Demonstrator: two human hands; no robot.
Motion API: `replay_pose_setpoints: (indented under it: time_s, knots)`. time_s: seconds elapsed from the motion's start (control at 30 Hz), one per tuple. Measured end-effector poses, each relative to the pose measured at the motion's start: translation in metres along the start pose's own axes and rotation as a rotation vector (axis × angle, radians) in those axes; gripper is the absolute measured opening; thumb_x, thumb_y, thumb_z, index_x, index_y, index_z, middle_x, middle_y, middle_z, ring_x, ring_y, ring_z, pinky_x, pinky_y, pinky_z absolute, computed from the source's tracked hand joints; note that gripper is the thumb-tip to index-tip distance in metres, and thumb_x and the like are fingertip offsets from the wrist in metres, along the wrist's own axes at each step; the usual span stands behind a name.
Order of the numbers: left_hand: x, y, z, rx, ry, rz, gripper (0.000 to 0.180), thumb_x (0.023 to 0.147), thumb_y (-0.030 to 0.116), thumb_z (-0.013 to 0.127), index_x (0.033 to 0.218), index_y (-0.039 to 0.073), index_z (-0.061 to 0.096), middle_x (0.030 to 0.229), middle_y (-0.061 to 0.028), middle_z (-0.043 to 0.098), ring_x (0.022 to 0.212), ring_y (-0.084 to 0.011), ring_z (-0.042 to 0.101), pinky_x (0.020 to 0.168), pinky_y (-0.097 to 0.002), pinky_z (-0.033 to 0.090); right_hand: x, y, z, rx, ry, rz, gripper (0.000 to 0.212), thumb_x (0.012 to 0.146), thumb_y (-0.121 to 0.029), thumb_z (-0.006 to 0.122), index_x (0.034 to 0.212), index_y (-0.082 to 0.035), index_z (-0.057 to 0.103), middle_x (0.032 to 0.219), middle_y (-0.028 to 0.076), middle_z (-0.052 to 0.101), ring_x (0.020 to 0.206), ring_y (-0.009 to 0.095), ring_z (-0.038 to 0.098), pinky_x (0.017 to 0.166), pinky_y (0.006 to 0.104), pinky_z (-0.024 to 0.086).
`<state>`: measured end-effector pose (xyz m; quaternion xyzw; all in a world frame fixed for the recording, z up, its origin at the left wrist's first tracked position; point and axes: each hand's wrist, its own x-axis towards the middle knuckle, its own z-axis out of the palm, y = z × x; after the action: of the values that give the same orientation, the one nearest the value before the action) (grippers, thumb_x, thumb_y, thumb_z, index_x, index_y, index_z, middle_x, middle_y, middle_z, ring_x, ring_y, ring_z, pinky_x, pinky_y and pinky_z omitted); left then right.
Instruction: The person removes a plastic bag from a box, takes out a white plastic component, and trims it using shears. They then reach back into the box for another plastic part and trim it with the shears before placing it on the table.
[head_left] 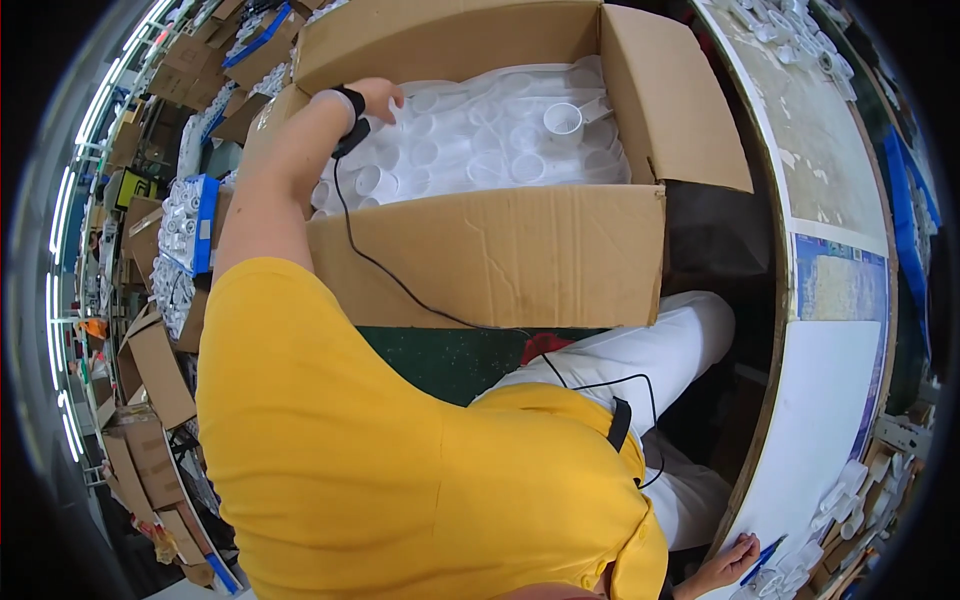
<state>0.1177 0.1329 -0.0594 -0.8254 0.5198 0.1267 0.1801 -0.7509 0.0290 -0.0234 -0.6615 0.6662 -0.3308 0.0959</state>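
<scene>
My left arm reaches over a large open cardboard box (490, 255). My left hand (378, 97) is at the box's far left, fingers curled down at the edge of clear plastic sheeting (460, 105). Whatever lies between those fingers is hidden. Many translucent round cups show in the box, and one white ribbed cup (563, 122) stands out at the right. At the lower right, my right hand (733, 563) rests by the edge of a white worktop (825, 400), fingers curled in. Beside it lies a slim blue object (763, 560); what the right hand holds, if anything, cannot be seen.
A black cable (400, 285) runs from a black device (350, 138) on my left wrist across the box front. Blue crates (205, 225) of white parts and cardboard boxes (160, 370) crowd the left. White plastic pieces (785, 40) sit at the worktop's far end.
</scene>
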Motion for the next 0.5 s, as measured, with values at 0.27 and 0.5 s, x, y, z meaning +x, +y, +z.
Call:
replay_pose_setpoints:
  time_s: [0.27, 0.5]
  knots:
    - [0.015, 0.023, 0.017, 0.218, -0.238, 0.06, 0.017, 0.063, 0.02, 0.071, 0.077, 0.01, 0.066, 0.077, -0.0096, 0.065, 0.077, -0.0293, 0.061, 0.069, -0.0392, 0.049, 0.0, 0.056, -0.008, -0.082, -0.074, -0.007, 0.028, 0.095, -0.02, 0.045, 0.109, 0.002, 0.054, 0.1, 0.012, 0.059, 0.091, 0.018, 0.059, 0.084, 0.0252, 0.048]
    - [0.006, -0.002, -0.025, -0.094, 0.198, 0.002, 0.015, 0.071, 0.02, 0.068, 0.077, 0.007, 0.063, 0.073, -0.0113, 0.062, 0.072, -0.0254, 0.059, 0.066, -0.0367, 0.047, 0.003, 0.053, -0.006, -0.039, -0.087, 0.004, 0.028, 0.095, -0.02, 0.045, 0.109, 0.003, 0.053, 0.102, 0.012, 0.059, 0.09, 0.017, 0.058, 0.082, 0.0244, 0.049]
